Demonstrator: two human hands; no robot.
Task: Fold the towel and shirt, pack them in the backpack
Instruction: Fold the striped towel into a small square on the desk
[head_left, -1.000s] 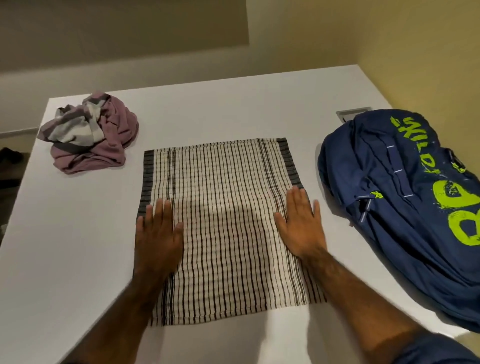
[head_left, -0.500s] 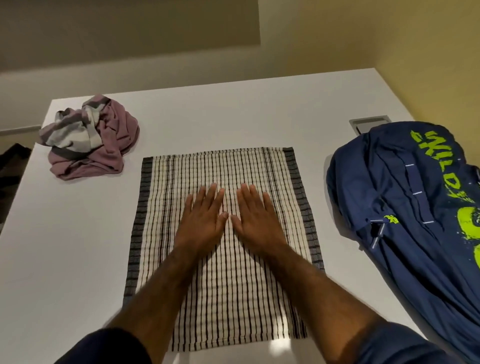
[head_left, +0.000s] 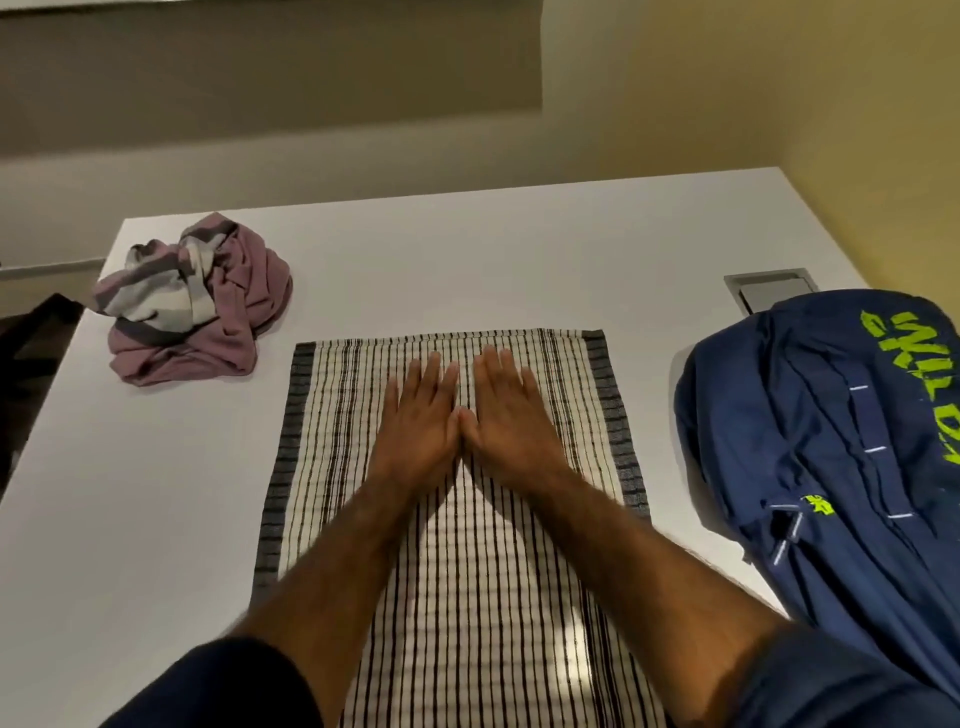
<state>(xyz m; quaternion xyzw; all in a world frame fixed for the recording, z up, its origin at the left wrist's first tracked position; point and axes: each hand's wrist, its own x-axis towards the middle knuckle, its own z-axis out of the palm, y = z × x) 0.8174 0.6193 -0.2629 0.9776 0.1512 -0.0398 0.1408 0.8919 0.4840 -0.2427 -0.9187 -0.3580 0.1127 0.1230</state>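
Note:
A cream towel (head_left: 561, 395) with dark stripes and grey side borders lies flat in the middle of the white table (head_left: 467, 260). My left hand (head_left: 418, 421) and my right hand (head_left: 506, 415) press flat on its far half, side by side, thumbs touching, fingers straight and reaching toward the far edge. A crumpled mauve and grey shirt (head_left: 197, 306) sits in a heap at the table's far left. The navy backpack (head_left: 841, 457) with neon-green lettering lies on its side along the right edge, closed as far as I can see.
A grey cable hatch (head_left: 769, 288) is set into the table just beyond the backpack. A yellow wall runs along the right side. A dark object (head_left: 31, 364) sits on the floor off the table's left edge.
Both hands came from the towel's left and right sides to the middle, then slid away from me toward its far edge. The view has tilted and moved closer.

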